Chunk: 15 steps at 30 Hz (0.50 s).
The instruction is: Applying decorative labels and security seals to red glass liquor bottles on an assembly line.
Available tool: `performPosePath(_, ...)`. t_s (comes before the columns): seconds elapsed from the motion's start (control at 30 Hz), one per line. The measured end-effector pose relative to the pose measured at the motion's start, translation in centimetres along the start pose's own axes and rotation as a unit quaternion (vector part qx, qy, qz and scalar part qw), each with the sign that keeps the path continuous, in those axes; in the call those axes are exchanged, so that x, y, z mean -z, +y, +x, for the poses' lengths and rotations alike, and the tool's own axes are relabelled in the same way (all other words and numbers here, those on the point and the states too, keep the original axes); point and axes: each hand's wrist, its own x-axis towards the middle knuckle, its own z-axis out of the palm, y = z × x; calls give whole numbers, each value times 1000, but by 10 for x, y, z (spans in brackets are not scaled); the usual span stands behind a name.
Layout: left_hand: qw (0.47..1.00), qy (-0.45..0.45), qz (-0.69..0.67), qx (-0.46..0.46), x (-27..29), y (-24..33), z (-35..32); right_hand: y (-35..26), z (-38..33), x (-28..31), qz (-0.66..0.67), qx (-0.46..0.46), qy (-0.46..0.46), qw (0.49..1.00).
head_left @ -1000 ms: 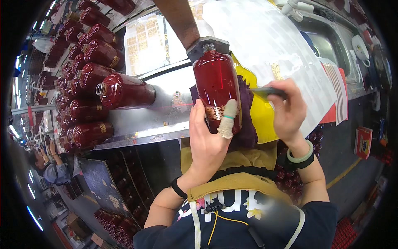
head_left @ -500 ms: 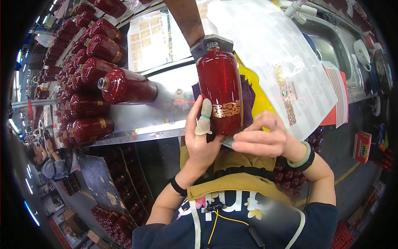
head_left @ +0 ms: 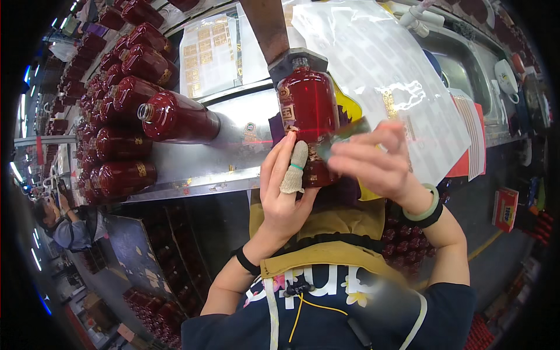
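Note:
A red glass bottle (head_left: 315, 111) lies on a dark purple cloth (head_left: 348, 140), its neck toward the metal block (head_left: 318, 60) at the far side. Gold decoration shows on its left flank and lower part. My left hand (head_left: 283, 192) is wrapped along the bottle's lower left side, fingertips at the gold marking; a knitted cover (head_left: 296, 166) sheathes one finger. Over the bottle's lower right, my right hand (head_left: 376, 160), smeared by motion, grips a thin, flat, dark greenish piece (head_left: 350, 129) like a scraper. Whether that piece touches the glass I cannot tell.
Another red bottle (head_left: 178, 116) lies on the metal bench (head_left: 233, 151) at left, beside rows of similar bottles (head_left: 125, 146). Sheets of gold decals (head_left: 210, 49) are at the back; a large translucent sheet (head_left: 373, 64) spreads right, near a sink (head_left: 466, 64).
The bottle has been turned, bringing gold characters onto its left side. My right hand has moved up from the bottle's base, raising the flat piece over its side. My left hand keeps its place.

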Motion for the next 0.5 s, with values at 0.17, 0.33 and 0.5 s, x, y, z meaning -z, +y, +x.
performPosePath(0.17, 1000, 11, 5, 25, -1, -12, -5, -12, 12, 8, 21, 15, -23, 999)
performPosePath(0.33, 1000, -6, -2, 22, -4, -15, -6, -18, 2, 1, 61, 118, -57, 989)
performPosePath(0.5, 984, -60, 165, -35, -1, 1, 3, 5, 15, 14, 15, -96, 37, 995)
